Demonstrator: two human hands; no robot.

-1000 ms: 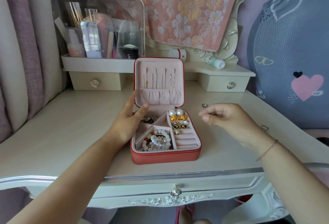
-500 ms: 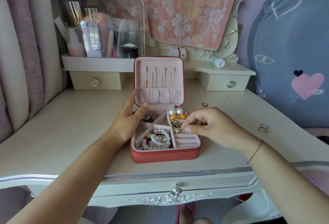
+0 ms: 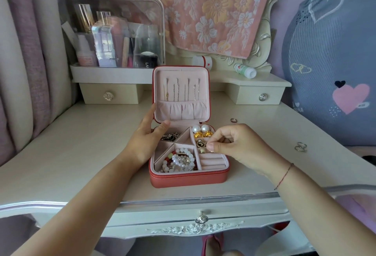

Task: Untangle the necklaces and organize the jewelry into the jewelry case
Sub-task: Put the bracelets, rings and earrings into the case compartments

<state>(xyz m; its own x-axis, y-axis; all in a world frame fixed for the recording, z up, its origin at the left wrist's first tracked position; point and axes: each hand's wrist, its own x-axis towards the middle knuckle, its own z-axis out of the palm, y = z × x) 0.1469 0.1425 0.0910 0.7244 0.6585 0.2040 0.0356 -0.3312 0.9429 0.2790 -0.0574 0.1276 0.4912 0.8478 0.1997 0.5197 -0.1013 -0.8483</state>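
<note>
Two hands at red zip-round jewellery box (image 3: 189, 178) with pink lining, open on white dressing table (image 3: 81, 144). Pinches lower left corner of upright lid (image 3: 181, 93) with left hand (image 3: 145, 139), thumb in front, steadying it. Shows right hand (image 3: 234, 146) brought in from right of box within the last second, now over right-hand compartments, thumb and forefinger closed tight beside black-and-gold stud (image 3: 200, 144), above ring rolls (image 3: 211, 162). Cannot make out contents of that pinch, if any. Points to small piece being set down. Leaves loose silver rings (image 3: 300, 147) out on table.

jewellery box (image 3: 189, 178) on desk (image 3: 81, 154), rings (image 3: 300, 147) right
</note>
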